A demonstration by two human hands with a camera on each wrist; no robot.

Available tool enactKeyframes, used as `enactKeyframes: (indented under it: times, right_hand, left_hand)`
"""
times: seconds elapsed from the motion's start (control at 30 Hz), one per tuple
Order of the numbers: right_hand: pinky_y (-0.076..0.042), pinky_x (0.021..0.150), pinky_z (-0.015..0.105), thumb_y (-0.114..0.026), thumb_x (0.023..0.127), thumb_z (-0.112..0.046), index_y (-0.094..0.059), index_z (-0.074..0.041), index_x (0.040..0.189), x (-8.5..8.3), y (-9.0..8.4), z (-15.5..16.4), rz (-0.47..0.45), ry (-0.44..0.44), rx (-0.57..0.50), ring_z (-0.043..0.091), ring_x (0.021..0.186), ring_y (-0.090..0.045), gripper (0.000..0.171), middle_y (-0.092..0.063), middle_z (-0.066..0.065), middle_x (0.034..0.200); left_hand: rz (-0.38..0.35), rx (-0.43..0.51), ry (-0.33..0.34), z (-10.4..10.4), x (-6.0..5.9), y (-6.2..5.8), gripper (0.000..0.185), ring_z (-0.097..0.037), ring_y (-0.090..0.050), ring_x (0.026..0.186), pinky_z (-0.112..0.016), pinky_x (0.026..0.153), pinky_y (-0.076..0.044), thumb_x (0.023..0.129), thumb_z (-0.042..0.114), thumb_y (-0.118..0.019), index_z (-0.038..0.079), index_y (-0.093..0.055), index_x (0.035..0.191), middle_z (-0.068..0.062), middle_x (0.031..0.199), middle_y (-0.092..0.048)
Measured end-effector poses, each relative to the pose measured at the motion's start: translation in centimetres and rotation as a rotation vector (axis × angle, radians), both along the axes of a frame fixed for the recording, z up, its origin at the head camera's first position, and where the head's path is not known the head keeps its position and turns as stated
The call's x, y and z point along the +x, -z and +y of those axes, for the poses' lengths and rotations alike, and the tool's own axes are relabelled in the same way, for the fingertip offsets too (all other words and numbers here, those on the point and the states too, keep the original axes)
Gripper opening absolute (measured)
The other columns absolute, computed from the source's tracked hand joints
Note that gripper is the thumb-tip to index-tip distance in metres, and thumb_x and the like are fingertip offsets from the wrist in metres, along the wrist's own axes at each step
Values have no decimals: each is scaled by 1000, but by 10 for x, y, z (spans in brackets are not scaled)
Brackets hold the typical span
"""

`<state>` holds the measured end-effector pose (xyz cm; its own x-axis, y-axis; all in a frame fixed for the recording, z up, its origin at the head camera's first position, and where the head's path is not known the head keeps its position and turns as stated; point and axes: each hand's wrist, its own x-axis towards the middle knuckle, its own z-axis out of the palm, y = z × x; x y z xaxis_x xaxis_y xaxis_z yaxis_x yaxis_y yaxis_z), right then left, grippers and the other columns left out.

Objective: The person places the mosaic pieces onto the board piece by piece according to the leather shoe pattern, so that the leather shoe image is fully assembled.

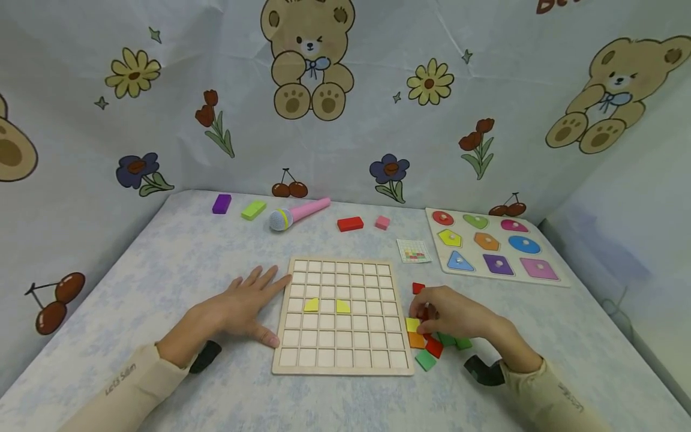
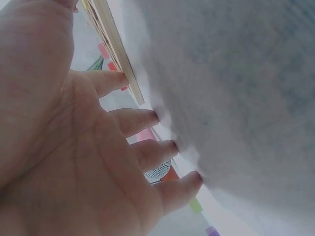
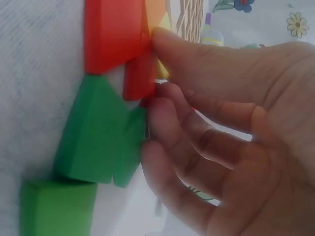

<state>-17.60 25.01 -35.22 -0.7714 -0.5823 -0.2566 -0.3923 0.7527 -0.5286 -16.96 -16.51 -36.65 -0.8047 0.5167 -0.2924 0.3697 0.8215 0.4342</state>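
Left hand flat beside the grid board, right hand among the loose coloured pieces.

The left hand (image 1: pixel 240 309) lies open, fingers spread on the worktop (image 1: pixel 162 270), fingertips touching the wooden grid board (image 1: pixel 340 360) holding two yellow pieces (image 1: pixel 311 305). The right hand (image 1: pixel 456 315) curls over the pile of coloured pieces (image 1: pixel 426 359), its grip on a red piece (image 3: pixel 140 81); the fingers hide much of it. Farther back, a shape puzzle (image 1: pixel 493 246).
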Motion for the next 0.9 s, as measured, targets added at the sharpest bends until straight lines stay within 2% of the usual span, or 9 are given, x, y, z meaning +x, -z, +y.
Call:
enactKeyframes:
  times: [0.23, 0.4, 0.57, 0.77, 0.9]
  right_hand:
    - [-49, 62, 22, -75, 90, -15, -63, -17, 92, 1, -5, -5, -8, -2, 36, 10, 71, -55, 12, -59, -8, 75]
    - [-51, 64, 22, -73, 92, -16, -63, -17, 92, 1, -18, -14, 60, -20, 55, 8, 69, -56, 11, -61, -8, 77]
    - [-51, 64, 21, -74, 92, -18, -63, -16, 90, -2, -25, -37, 102, -55, 25, 9, 71, -56, 11, -60, -8, 75]
    - [-50, 66, 21, -73, 93, -18, -64, -17, 87, -6, -23, -74, 157, -77, -22, 8, 72, -55, 10, -60, -10, 76]
    - [-51, 67, 21, -72, 93, -16, -65, -15, 87, -8, -19, -94, 181, -123, -60, 6, 71, -56, 9, -62, -10, 77]
  left_hand:
    - [6, -2, 2, -1, 0, 1, 123, -50, 2, 152, -74, 114, -6, 69, 62, -81, 14, -15, 162, -23, 167, -3]
    - [9, -10, 2, 0, -1, 0, 123, -50, 2, 152, -74, 115, -6, 69, 62, -81, 15, -15, 162, -22, 167, -3]
    - [0, -8, -5, 0, -1, 0, 123, -49, 3, 152, -74, 115, -5, 69, 61, -81, 16, -15, 162, -22, 168, -3]
    - [-2, -5, -5, 0, 0, 1, 123, -49, 2, 152, -74, 115, -6, 69, 60, -82, 15, -15, 162, -22, 168, -3]
    - [-2, -8, -7, 0, 1, 1, 123, -49, 2, 152, -75, 114, -6, 69, 60, -82, 16, -15, 162, -22, 168, -3]
